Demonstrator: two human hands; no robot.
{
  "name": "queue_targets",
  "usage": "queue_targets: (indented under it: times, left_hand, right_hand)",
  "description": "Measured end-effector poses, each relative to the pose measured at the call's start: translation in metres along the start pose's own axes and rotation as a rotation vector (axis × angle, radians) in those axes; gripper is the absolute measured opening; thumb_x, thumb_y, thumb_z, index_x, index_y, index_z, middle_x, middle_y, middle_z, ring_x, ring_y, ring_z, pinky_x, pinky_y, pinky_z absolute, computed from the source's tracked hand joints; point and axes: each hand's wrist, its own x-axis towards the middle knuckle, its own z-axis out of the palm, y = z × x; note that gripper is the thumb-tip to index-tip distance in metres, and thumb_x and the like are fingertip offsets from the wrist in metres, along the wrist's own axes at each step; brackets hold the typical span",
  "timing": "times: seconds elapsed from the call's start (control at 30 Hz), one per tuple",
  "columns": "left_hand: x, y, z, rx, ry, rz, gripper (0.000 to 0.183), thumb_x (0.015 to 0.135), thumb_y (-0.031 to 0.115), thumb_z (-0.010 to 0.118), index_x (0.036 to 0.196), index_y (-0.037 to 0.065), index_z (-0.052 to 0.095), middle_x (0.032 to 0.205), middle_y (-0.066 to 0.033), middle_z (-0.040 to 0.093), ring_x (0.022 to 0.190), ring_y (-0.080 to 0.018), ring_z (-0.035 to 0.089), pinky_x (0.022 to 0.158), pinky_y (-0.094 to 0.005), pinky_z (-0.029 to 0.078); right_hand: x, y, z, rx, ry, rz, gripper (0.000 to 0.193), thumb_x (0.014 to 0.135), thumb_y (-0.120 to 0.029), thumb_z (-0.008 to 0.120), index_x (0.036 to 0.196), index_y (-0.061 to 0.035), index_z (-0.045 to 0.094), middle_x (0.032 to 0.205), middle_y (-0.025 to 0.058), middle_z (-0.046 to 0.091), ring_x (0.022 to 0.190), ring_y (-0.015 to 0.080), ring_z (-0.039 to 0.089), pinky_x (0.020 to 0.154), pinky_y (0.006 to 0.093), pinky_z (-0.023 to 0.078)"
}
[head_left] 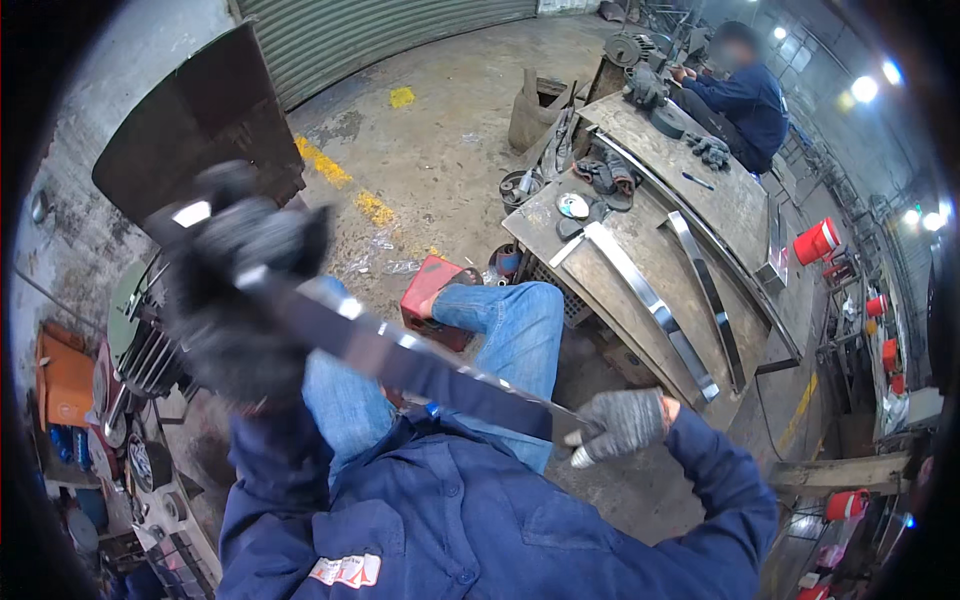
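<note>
Long flat metal strip (400, 355) slanted across the lap above blue-jeaned knees (500, 335), gripped at its upper end by gloved left hand (235, 290) with fingers closed, pinched at its lower end by gloved right hand (620, 425), workbench (740, 205) beyond.

I take the workbench (655, 245) as my landmark. On it lie two metal strips (650, 300), side by side, running from its far end toward its near corner. Behind them on the bench sit a pair of gloves (710, 150) and a round disc (573, 206). A seated person (745, 100) is at its far end. Left of the bench, my bent knee (520, 320) rests over a box (432, 295). Nearer than the bench, a long blade (400, 355) crosses my lap, my left hand (235, 290) at its far-left end, my right hand (620, 425) at its end nearest the bench.
</note>
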Motion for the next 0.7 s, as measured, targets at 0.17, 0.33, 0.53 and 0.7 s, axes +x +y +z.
queue_targets:
  times: [0.17,0.33,0.53,0.7]
  left_hand:
    - [0.016,-0.052,-0.125,0.041,0.453,-0.149,0.059,0.098,0.056,0.062,0.118,0.001,0.059,0.081,-0.0045,0.059,0.079,-0.0239,0.060,0.107,-0.0556,0.046]
    - [-0.007,-0.054,-0.251,-0.135,0.702,-0.147,0.102,0.090,0.089,0.028,0.114,-0.004,0.063,0.093,-0.0141,0.065,0.090,-0.0344,0.063,0.104,-0.0559,0.048]
    - [0.000,-0.014,-0.301,-0.295,0.887,0.007,0.123,0.080,0.098,0.027,0.140,-0.007,0.048,0.129,-0.0327,0.062,0.119,-0.0551,0.058,0.109,-0.0707,0.040]
    - [-0.008,0.043,-0.356,-0.485,0.717,-0.017,0.132,0.078,0.097,0.035,0.154,-0.010,0.027,0.154,-0.0374,0.037,0.141,-0.0592,0.036,0.117,-0.0729,0.027]
  right_hand:
    - [-0.010,0.022,0.024,0.302,-0.004,0.129,0.035,0.088,-0.037,0.082,0.092,-0.0029,0.075,0.076,0.0013,0.074,0.067,0.0103,0.064,0.064,0.0292,0.050]
    - [-0.002,0.004,0.014,0.813,-0.116,0.103,0.047,0.089,-0.026,0.080,0.125,-0.0006,0.062,0.089,0.0115,0.075,0.078,0.0206,0.072,0.066,0.0316,0.056]
    - [0.029,-0.056,-0.015,0.786,0.012,0.114,0.057,0.082,-0.028,0.085,0.126,0.0004,0.063,0.098,0.0107,0.074,0.089,0.0195,0.072,0.075,0.0316,0.057]
    - [0.056,-0.100,-0.023,0.862,0.046,0.106,0.048,0.083,-0.027,0.083,0.121,-0.0009,0.067,0.100,0.0105,0.074,0.091,0.0183,0.071,0.078,0.0311,0.058]
